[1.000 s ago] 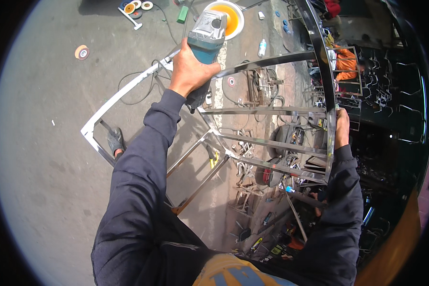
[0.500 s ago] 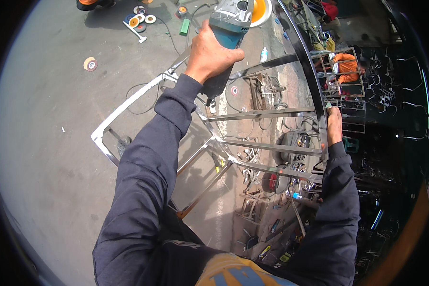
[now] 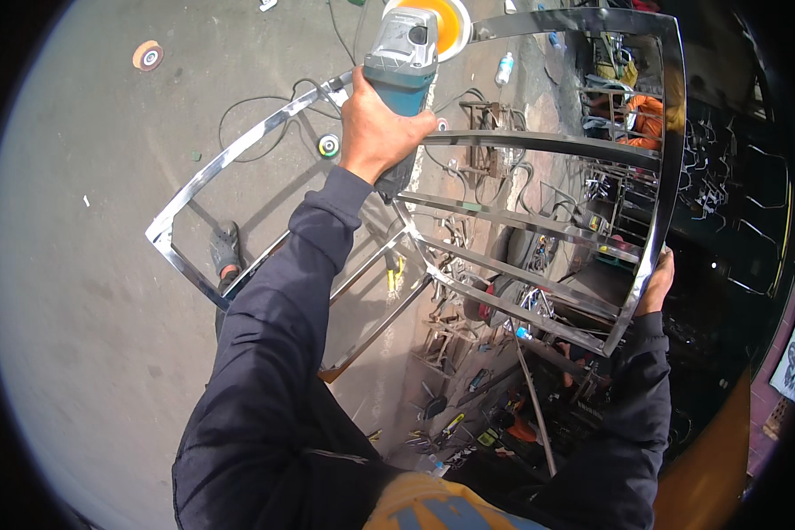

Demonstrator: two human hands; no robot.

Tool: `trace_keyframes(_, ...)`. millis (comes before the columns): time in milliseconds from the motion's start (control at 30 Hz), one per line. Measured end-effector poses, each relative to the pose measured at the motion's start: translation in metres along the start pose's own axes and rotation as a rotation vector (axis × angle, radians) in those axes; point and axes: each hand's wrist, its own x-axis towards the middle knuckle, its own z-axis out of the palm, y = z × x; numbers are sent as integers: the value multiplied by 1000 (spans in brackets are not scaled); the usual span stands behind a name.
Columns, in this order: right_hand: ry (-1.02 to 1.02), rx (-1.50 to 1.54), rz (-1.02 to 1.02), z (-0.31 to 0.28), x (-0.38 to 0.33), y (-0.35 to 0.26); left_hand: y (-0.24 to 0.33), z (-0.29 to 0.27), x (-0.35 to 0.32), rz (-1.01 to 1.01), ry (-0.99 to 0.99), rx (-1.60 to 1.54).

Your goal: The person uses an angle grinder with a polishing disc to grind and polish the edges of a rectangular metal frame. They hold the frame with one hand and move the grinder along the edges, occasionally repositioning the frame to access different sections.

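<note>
My left hand (image 3: 375, 128) is wrapped around the teal body of an angle grinder (image 3: 401, 55) with a silver head. At its far end shows a white-rimmed orange disc (image 3: 450, 25). Below the grinder spans a chair-like frame of shiny square metal tube (image 3: 671, 97), with several slats running to its right side. My right hand (image 3: 658, 281) closes around the outer right tube near its lower corner; most of its fingers are hidden behind the metal. Whether the disc touches the frame I cannot tell.
A brown abrasive wheel (image 3: 147, 56) and a green-rimmed disc (image 3: 329, 146) lie on the grey ground, near a looping cable (image 3: 223, 132). My shod foot (image 3: 225, 247) stands under the frame. A bottle (image 3: 504, 69), tools and scrap line the right. Someone in orange (image 3: 647, 119) is beyond.
The frame's right side has swung outward to the right, and its far right corner has come into view. My right hand moved right and lower with it. The grinder shifted slightly left.
</note>
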Motion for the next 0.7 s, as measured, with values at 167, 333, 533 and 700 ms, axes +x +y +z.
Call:
trace_keyframes(167, 25, 52, -21, -9, 3, 4, -50, 3, 0, -104, 89, -128)
trace_keyframes(333, 40, 101, 7, -6, 4, 0, -76, 6, -10, -200, 150, -244)
trace_keyframes(533, 34, 130, -84, 10, 2, -3, -33, 27, -19, -196, 127, -295)
trace_keyframes(700, 15, -45, -185, 19, 7, 0, 51, 50, -23, 32, 84, -210)
